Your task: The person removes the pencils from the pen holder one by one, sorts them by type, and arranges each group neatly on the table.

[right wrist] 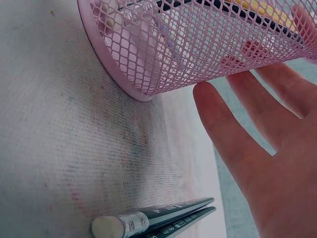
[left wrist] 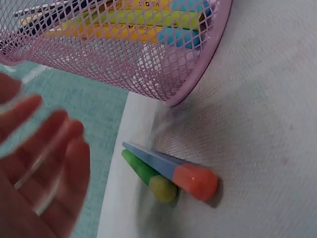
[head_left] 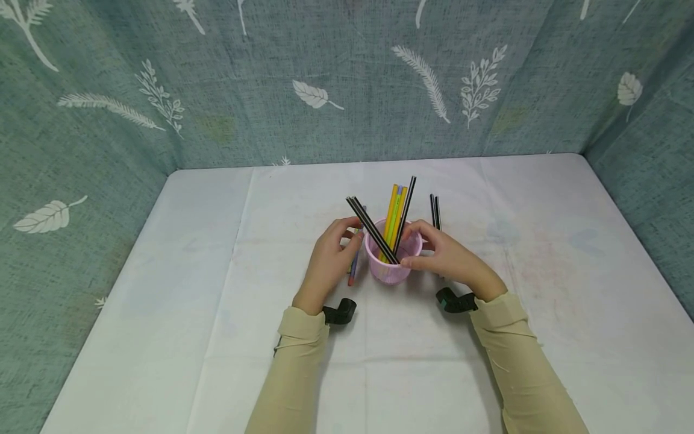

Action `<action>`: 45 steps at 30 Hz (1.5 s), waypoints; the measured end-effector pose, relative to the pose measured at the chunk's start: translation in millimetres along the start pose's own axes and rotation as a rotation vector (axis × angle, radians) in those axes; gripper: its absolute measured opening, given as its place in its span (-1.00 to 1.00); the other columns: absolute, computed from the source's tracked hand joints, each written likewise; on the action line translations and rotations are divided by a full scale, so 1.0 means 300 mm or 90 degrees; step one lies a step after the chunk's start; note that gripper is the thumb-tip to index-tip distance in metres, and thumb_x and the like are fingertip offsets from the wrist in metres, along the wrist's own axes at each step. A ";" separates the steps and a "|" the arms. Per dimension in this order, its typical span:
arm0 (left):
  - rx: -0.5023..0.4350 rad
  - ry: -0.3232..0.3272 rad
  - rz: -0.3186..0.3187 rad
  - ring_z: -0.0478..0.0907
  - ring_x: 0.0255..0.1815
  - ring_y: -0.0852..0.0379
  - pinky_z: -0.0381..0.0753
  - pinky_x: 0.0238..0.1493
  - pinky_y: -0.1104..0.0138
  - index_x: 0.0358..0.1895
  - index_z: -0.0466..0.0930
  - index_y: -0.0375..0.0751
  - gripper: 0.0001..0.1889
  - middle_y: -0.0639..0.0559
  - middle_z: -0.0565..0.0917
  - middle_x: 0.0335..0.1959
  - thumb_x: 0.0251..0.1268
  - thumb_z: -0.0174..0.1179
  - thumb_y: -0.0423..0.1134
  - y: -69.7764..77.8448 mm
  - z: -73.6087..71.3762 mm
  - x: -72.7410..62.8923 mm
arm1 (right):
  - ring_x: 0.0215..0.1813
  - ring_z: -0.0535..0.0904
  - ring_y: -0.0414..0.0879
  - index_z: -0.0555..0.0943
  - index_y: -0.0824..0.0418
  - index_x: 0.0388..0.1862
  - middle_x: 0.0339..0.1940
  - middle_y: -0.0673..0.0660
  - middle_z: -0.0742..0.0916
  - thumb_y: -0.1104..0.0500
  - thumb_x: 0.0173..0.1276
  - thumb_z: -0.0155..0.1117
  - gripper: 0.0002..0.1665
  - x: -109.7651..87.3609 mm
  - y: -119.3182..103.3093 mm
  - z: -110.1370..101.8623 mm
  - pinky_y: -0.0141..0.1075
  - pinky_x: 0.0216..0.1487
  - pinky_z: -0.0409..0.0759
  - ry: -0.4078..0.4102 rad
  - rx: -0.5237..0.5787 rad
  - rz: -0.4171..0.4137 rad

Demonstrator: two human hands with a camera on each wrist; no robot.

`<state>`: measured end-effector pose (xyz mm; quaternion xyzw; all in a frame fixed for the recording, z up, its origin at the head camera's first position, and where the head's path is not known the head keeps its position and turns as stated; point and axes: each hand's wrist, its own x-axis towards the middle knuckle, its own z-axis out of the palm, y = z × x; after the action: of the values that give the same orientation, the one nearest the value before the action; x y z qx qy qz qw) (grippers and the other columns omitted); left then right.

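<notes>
A pink mesh pencil cup (head_left: pixel 388 277) stands upright on the table, holding yellow pencils (head_left: pixel 390 217) and black pencils (head_left: pixel 373 231) that lean both ways. My right hand (head_left: pixel 446 256) holds the cup at its right side, thumb toward the front and fingers farther back, fingertips against the mesh (right wrist: pixel 198 49). To the cup's left my left hand (head_left: pixel 332 259) has its fingers loosely bent, with nothing held in the left wrist view. Beside it lie a blue pencil (left wrist: pixel 161 163) with a red-orange end and a green pencil (left wrist: pixel 141 167).
Right of the cup, partly behind my right hand, lie two black pencils (head_left: pixel 435 211); one shows a white eraser (right wrist: pixel 106 227). A white cloth covers the table (head_left: pixel 244 374). Green curtains (head_left: pixel 347 120) with leaf prints hang along its back and sides.
</notes>
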<state>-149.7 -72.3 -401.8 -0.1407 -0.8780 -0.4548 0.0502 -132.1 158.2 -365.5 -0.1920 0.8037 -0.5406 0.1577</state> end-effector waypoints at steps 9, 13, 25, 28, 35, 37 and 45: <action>-0.061 -0.042 0.064 0.39 0.00 0.26 0.46 -0.10 0.31 0.13 0.40 -0.02 -0.58 0.20 0.46 -0.01 0.30 -0.07 0.06 0.016 0.005 0.000 | 0.23 0.24 0.02 0.37 0.32 -0.01 0.04 0.23 0.45 0.24 0.12 0.30 -0.52 -0.002 -0.010 0.005 -0.02 0.18 0.21 0.007 -0.015 -0.005; -0.065 -0.083 0.069 0.39 -0.02 0.25 0.47 -0.10 0.33 0.19 0.35 0.03 -0.50 0.21 0.42 0.03 0.24 -0.07 0.16 0.027 0.011 0.000 | 0.23 0.25 0.01 0.37 0.25 0.03 0.08 0.15 0.45 0.16 0.13 0.30 -0.49 -0.001 -0.007 0.003 -0.03 0.18 0.21 0.007 -0.029 -0.005; -0.051 -0.152 0.077 0.31 0.10 0.24 0.36 0.03 0.22 0.33 0.11 0.05 -0.20 0.25 0.22 0.28 0.01 0.11 0.26 0.044 0.040 -0.007 | 0.23 0.25 0.02 0.36 0.23 0.06 0.12 0.12 0.43 0.14 0.17 0.26 -0.51 -0.005 -0.015 0.009 -0.04 0.19 0.20 0.016 -0.031 -0.008; -0.040 -0.152 0.072 0.24 0.17 0.25 0.29 0.12 0.17 0.34 0.09 0.08 -0.15 0.32 0.17 0.29 -0.06 0.16 0.28 0.052 0.042 -0.008 | 0.24 0.24 0.03 0.35 0.27 0.06 0.12 0.14 0.43 0.17 0.17 0.26 -0.50 -0.002 -0.017 0.013 -0.07 0.19 0.21 0.037 -0.023 -0.025; -0.041 -0.156 0.073 0.18 0.21 0.33 0.23 0.17 0.23 0.31 0.14 0.12 -0.13 0.34 0.16 0.29 -0.16 0.24 0.27 0.058 0.046 -0.009 | 0.18 0.30 0.04 0.23 0.33 0.11 0.10 0.22 0.43 0.20 0.24 0.18 -0.47 0.005 -0.016 0.036 -0.06 0.16 0.24 0.137 0.038 -0.042; -0.037 -0.157 0.076 0.18 0.20 0.35 0.24 0.16 0.25 0.30 0.13 0.15 -0.13 0.34 0.17 0.28 -0.16 0.24 0.28 0.060 0.048 -0.011 | 0.22 0.28 0.02 0.15 0.29 0.20 0.16 0.23 0.41 0.19 0.29 0.11 -0.43 0.010 -0.015 0.049 -0.08 0.19 0.23 0.151 0.063 -0.043; -0.012 -0.157 0.092 0.20 0.18 0.35 0.27 0.14 0.27 0.31 0.06 0.27 -0.15 0.31 0.21 0.25 -0.13 0.19 0.31 0.060 0.052 -0.011 | 0.25 0.26 -0.06 0.33 0.24 0.15 0.17 0.14 0.45 0.19 0.35 0.02 -0.60 0.023 -0.020 0.078 -0.12 0.20 0.23 0.204 0.064 -0.069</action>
<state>-140.6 -50.4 -397.4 -0.2589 -0.8609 -0.4371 -0.0271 -126.4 134.0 -368.9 -0.1384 0.7788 -0.6117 0.0080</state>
